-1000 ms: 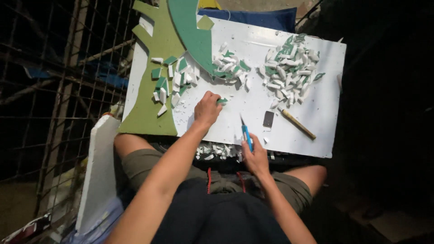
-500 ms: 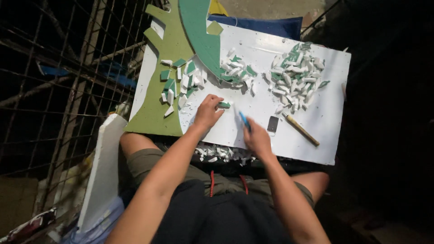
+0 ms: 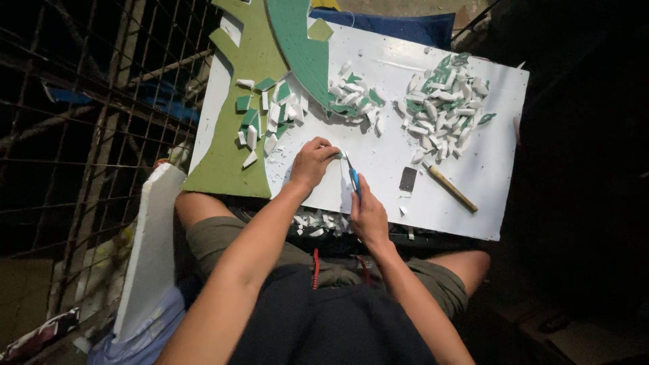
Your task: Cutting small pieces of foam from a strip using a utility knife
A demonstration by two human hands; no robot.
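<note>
A: While the white board [image 3: 433, 189] lies across the person's lap, where are the hands?

B: Left hand [image 3: 312, 162] rests near the board's middle, fingers pinched on a small white foam piece [image 3: 339, 155]. Right hand [image 3: 367, 215] is just beside it, closed round a blue-handled knife [image 3: 353, 177], blade tip at that piece.

A: So the piece being cut sits where?

B: On the board, between the two hands, under the left fingertips. Too small to tell its shape.

A: What's around them?

B: Left pile of white and green scraps [image 3: 267, 118] lies above the left hand, partly on an olive-green foam sheet [image 3: 236, 128]. A darker green curved foam strip [image 3: 301, 54] runs down from the top edge, with more scraps [image 3: 355, 101] at its lower end. A bigger heap of scraps [image 3: 446, 101] sits toward the right side, well apart from the hands.

A: Anything close to the knife?

B: A small dark block [image 3: 407, 179] just right of it, then a wooden stick [image 3: 451, 188] lying at a slant. Neither touches the hands.

A: Off the board?

B: More white bits [image 3: 318, 222] in the lap under the near edge. A white foam slab [image 3: 149, 250] leans by the left knee. A wire fence [image 3: 81, 122] on the left. A blue cloth [image 3: 399, 28] behind the far edge.
</note>
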